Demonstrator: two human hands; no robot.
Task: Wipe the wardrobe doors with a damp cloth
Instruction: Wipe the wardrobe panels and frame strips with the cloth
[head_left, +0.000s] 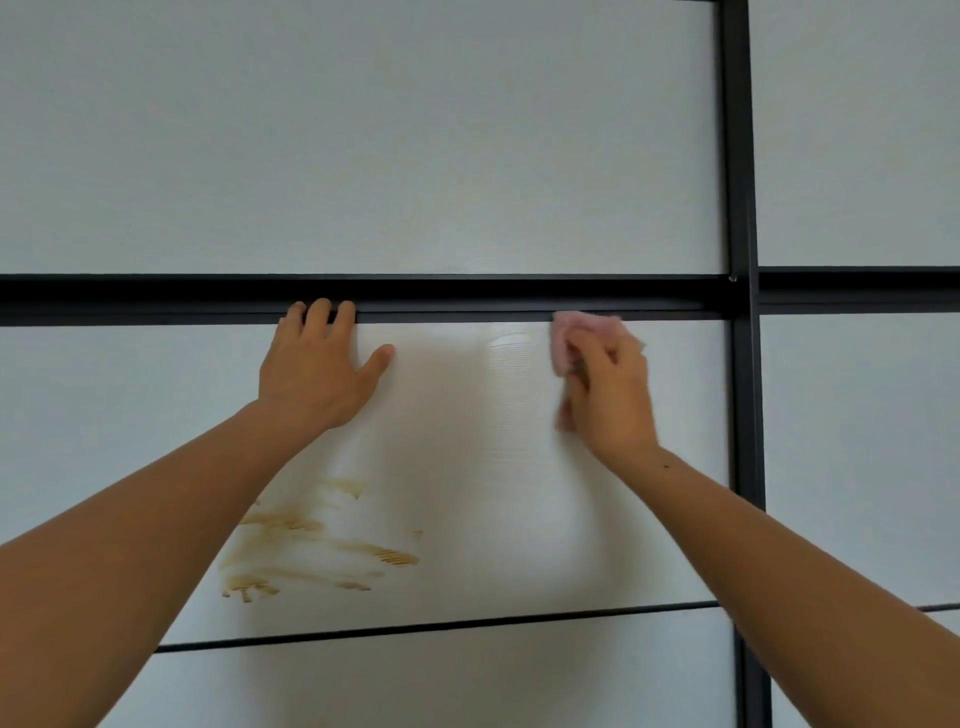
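The wardrobe door (467, 467) is a pale frosted panel in a black frame. My left hand (317, 364) lies flat on the panel, its fingertips hooked over the black horizontal rail (467, 296), thumb spread to the right. My right hand (608, 389) grips a pink cloth (576, 330) and presses it against the panel just under the rail, near the right side. Yellow-brown smears (322, 545) mark the panel's lower left, partly behind my left forearm. Faint wet streaks (509, 353) show left of the cloth.
A black vertical frame post (740, 364) divides this door from the adjoining door (857, 441) on the right. A thin black strip (441, 626) crosses the panel lower down. More pale panels lie above the rail.
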